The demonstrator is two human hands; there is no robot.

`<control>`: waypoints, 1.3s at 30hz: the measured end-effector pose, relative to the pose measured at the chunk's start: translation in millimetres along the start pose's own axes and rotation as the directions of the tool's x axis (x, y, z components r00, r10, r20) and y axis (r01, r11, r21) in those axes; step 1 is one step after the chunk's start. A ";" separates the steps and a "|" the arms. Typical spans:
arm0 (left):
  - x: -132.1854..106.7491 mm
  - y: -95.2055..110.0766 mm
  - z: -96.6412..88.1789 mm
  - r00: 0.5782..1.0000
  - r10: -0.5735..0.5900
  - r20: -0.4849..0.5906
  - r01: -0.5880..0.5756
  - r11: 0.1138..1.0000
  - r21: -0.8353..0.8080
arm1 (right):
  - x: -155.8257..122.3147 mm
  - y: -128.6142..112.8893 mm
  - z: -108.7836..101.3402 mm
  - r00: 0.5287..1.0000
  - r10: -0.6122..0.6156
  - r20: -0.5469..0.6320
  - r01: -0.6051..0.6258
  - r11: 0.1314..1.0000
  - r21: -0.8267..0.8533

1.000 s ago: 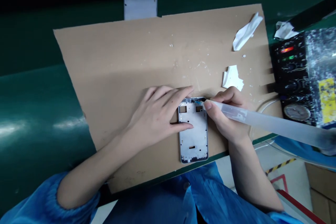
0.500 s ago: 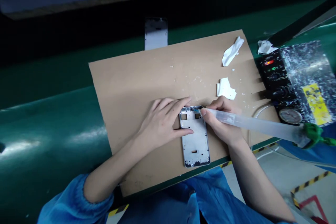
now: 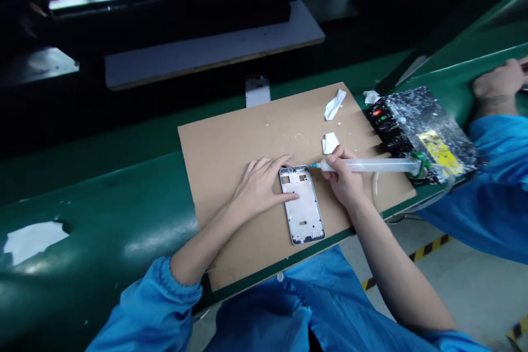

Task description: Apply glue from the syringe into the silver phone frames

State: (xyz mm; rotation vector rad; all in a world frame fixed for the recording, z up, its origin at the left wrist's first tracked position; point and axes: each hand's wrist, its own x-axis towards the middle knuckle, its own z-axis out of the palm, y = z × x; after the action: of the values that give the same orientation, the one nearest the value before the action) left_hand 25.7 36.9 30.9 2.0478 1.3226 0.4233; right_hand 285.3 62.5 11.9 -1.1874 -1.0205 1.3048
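Note:
A silver phone frame (image 3: 304, 212) with a dark rim and small cutouts lies flat on the brown board. My left hand (image 3: 260, 184) steadies it from the left, thumb on its face and fingers stretched along its top-left corner. A translucent dispensing syringe (image 3: 371, 165) with a blue needle tip lies almost level in my right hand (image 3: 345, 179), pinched near its front. The tip points left, close to the frame's top-right corner; whether it touches, I cannot tell. A thin clear tube leads off the green-capped rear end.
The brown board (image 3: 223, 148) lies on a green bench. White scraps (image 3: 335, 104) sit at its far right. A paint-spattered control box (image 3: 429, 126) stands to the right, near another person's hand (image 3: 499, 85). A second phone frame (image 3: 258, 91) lies beyond the board.
The syringe tip has moved off the frame's upper right area to just outside its top-right corner. My left hand stays on the frame. The camera view has shifted, showing more of the surroundings.

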 end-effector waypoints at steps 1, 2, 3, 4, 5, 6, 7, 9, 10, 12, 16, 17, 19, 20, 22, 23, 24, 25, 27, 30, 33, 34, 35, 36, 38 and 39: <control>0.2 -0.5 -0.2 1.000 0.001 -0.007 -0.001 1.000 -0.009 | 2.6 1.0 0.1 1.000 0.001 0.003 -0.002 0.999 0.054; 0.2 -1.0 -0.3 1.000 0.001 -0.017 -0.002 1.000 -0.020 | 5.2 1.4 0.5 1.000 -0.005 0.004 0.005 0.996 0.087; 0.1 -1.4 -0.3 1.000 0.000 -0.028 -0.001 0.999 -0.035 | 7.4 1.4 1.1 1.000 -0.015 0.004 0.014 0.995 0.101; 0.0 -2.1 -0.6 0.999 -0.007 -0.036 0.005 0.998 -0.055 | 9.3 0.9 1.8 1.000 -0.023 0.002 0.023 0.994 0.109; 0.0 -3.3 -1.3 0.999 -0.019 -0.044 0.016 0.997 -0.074 | 10.7 0.1 2.6 1.000 -0.027 -0.001 0.027 0.992 0.123; 0.3 -5.4 -3.0 0.998 -0.035 -0.048 0.031 0.996 -0.085 | 11.6 -0.8 3.5 1.000 -0.028 -0.001 0.028 0.990 0.140; 1.1 -8.7 -5.9 0.997 -0.057 -0.052 0.052 0.995 -0.082 | 12.0 -1.7 4.6 1.000 -0.029 -0.002 0.029 0.987 0.160; 5.0 -19.6 -17.9 0.991 -0.111 -0.074 0.110 0.994 -0.023 | 11.5 -2.6 7.3 1.000 -0.026 -0.004 0.027 0.978 0.209; 8.3 -27.1 -27.6 0.985 -0.144 -0.098 0.148 0.989 0.027 | 10.8 -2.4 9.0 1.000 -0.024 -0.007 0.025 0.971 0.237; 17.6 -43.2 -54.1 0.955 -0.225 -0.194 0.252 0.959 0.129 | 9.4 -0.6 13.1 1.000 -0.017 -0.013 0.020 0.956 0.293; 41.4 -59.3 -112.7 0.826 -0.311 -0.470 0.462 0.851 0.249 | 9.2 6.0 22.0 1.000 -0.013 -0.024 0.020 0.932 0.361; 46.8 -58.4 -122.4 0.808 -0.306 -0.503 0.481 0.836 0.265 | 10.1 7.6 23.9 1.000 -0.013 -0.025 0.022 0.930 0.367; 56.6 -53.5 -132.1 0.811 -0.280 -0.513 0.476 0.826 0.301 | 12.9 10.5 27.3 1.000 -0.014 -0.028 0.024 0.929 0.370; 61.6 -50.7 -132.7 0.823 -0.266 -0.502 0.464 0.825 0.323 | 14.6 11.8 28.7 0.999 -0.014 -0.029 0.024 0.930 0.367; 73.9 -45.9 -128.4 0.844 -0.258 -0.471 0.451 0.817 0.360 | 18.1 14.3 31.4 0.999 -0.014 -0.033 0.025 0.933 0.360; 82.4 -44.0 -124.9 0.847 -0.270 -0.457 0.458 0.807 0.373 | 19.5 15.3 32.6 0.999 -0.014 -0.034 0.025 0.935 0.355; 92.7 -42.4 -121.3 0.846 -0.291 -0.446 0.474 0.793 0.382 | 20.5 16.2 33.6 0.999 -0.015 -0.034 0.026 0.937 0.349; 104.9 -40.8 -117.7 0.841 -0.319 -0.437 0.496 0.777 0.388 | 20.8 17.0 34.5 0.999 -0.016 -0.034 0.027 0.939 0.342; 133.7 -36.4 -111.6 0.820 -0.384 -0.423 0.549 0.738 0.393 | 18.6 18.0 35.3 0.999 -0.023 -0.033 0.033 0.946 0.321; 178.9 -24.8 -104.9 0.785 -0.462 -0.413 0.612 0.683 0.399 | 8.0 19.3 34.0 0.999 -0.044 -0.028 0.050 0.960 0.277; 213.1 -10.7 -100.7 0.767 -0.493 -0.411 0.639 0.647 0.416 | -6.2 20.9 30.9 0.997 -0.069 -0.020 0.072 0.971 0.227; 221.0 -6.8 -100.0 0.766 -0.495 -0.410 0.640 0.640 0.425 | -10.2 21.2 29.9 0.997 -0.074 -0.018 0.076 0.974 0.215; 227.2 -3.4 -100.0 0.768 -0.495 -0.407 0.639 0.634 0.436 | -13.4 21.4 28.9 0.997 -0.077 -0.015 0.079 0.975 0.208; 231.9 -0.8 -100.6 0.772 -0.493 -0.402 0.635 0.630 0.447 | -15.8 21.4 28.1 0.997 -0.078 -0.011 0.079 0.976 0.205; 238.0 3.3 -103.5 0.788 -0.479 -0.387 0.616 0.628 0.476 | -18.2 21.1 27.1 0.997 -0.076 -0.005 0.075 0.975 0.210; 239.8 5.1 -105.4 0.799 -0.467 -0.379 0.601 0.627 0.495 | -18.4 20.9 26.9 0.997 -0.075 -0.002 0.074 0.974 0.215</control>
State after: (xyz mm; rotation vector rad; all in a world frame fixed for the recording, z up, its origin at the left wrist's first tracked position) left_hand 72.5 287.1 92.9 1.9411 2.3588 -0.0803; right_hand 254.8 43.9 -3.0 -0.9728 -0.8950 1.3237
